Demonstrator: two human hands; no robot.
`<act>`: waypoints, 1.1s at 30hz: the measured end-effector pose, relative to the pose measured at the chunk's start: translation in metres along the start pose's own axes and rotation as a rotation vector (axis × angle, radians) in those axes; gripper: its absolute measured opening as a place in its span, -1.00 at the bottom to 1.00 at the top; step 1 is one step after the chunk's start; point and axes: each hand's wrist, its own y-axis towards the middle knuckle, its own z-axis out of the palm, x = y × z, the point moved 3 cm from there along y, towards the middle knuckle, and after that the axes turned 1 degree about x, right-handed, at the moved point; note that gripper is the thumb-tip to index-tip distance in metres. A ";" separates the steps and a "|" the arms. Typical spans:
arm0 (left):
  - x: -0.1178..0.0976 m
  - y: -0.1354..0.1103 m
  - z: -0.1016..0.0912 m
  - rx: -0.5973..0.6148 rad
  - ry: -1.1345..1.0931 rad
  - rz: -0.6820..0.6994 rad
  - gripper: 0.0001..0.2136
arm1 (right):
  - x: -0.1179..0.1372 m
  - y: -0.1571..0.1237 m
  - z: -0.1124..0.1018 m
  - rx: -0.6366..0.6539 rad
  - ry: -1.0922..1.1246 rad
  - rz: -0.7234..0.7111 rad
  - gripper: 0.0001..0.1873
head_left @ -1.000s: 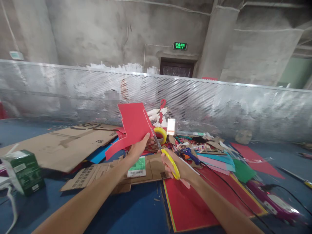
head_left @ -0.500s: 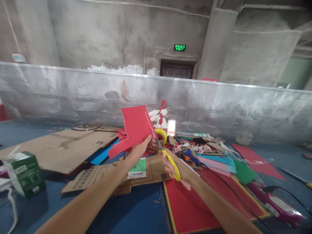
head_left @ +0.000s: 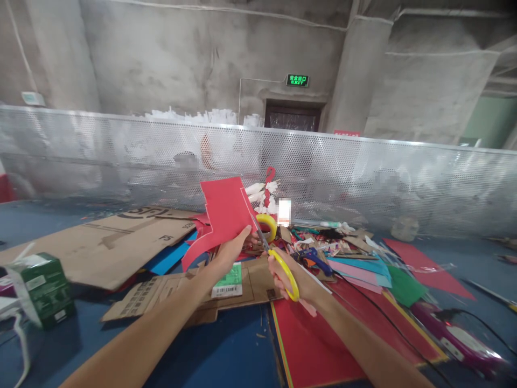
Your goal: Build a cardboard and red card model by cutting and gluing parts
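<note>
My left hand (head_left: 231,249) pinches the lower edge of a red paper sheet (head_left: 222,210) and holds it up above the table. My right hand (head_left: 291,278) grips yellow-handled scissors (head_left: 278,261), whose blades point up and left into the sheet's right edge. A thin strip of the red paper hangs down to the left of my left hand. Both hands hover over flattened cardboard (head_left: 226,285) bearing a green label.
Large cardboard sheets (head_left: 100,242) lie on the blue table at left, beside a green box (head_left: 40,288). A yellow tape roll (head_left: 267,223), a blue glue gun (head_left: 313,254), coloured papers (head_left: 375,269) and a red sheet (head_left: 311,345) lie to the right. A perforated metal screen (head_left: 363,172) closes the far edge.
The red sheet and both hands have sunk slightly and the scissors have worked a little further along the sheet's edge.
</note>
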 end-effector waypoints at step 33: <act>-0.010 -0.018 0.018 0.090 -0.067 -0.115 -0.62 | 0.003 0.000 0.009 -0.011 -0.013 -0.145 -0.53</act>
